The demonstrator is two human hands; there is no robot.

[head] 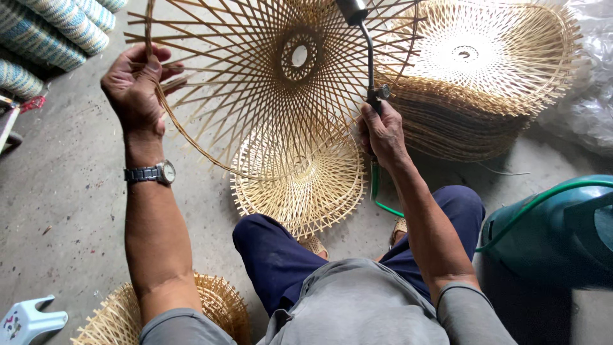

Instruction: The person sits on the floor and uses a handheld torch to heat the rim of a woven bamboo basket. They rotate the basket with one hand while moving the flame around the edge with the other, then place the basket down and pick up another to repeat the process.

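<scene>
The left hand (134, 86) grips the rim of a round open-weave bamboo frame (274, 76), fingers clenched around the edge strip, holding it tilted up above the concrete floor (70, 191). A metal wristwatch (153, 172) sits on that wrist. The right hand (383, 134) is closed around the handle of a gas torch (367, 57) — its black nozzle points up against the frame's weave. A green hose (383, 198) runs from the torch down past the knee toward a teal gas tank (555, 236) at the right. A paler woven piece (300, 185) lies flat on the floor under the frame. A tall stack of finished frames (479, 89) stands behind, beside clear plastic wrapping (590, 83). Blue-and-white rolls (51, 32) lie at upper left — no label readable.
</scene>
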